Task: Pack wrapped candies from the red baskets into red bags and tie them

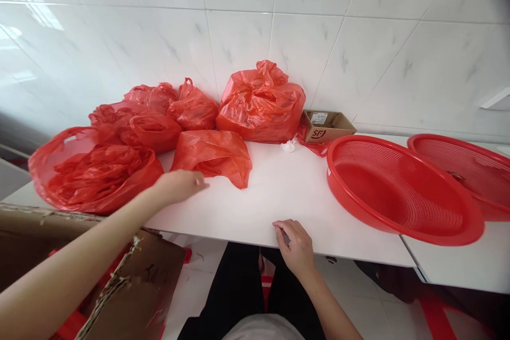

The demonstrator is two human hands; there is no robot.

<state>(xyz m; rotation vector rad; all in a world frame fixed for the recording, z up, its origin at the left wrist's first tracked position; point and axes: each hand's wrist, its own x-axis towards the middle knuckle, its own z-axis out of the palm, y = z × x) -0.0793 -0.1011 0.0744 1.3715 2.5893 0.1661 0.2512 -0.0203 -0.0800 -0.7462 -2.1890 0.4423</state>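
Note:
My left hand (181,187) reaches over the table at the front edge of a flat, crumpled red plastic bag (217,151). Its fingers are bent and close together; anything between them is hidden. My right hand (295,247) rests at the table's front edge with fingers curled and thumb against them. A small dark spot shows inside that grip, too unclear to name. Left of the flat bag lies a wide-mouthed red plastic bag (43,162) filled with crumpled red bags (103,175).
More stuffed red bags (258,103) line the tiled wall. A small cardboard box (332,127) and crumpled white tissue (288,145) sit right of them. Two red perforated baskets (370,191) occupy the right. A large open carton (155,276) stands below my left arm, against the white table (271,191).

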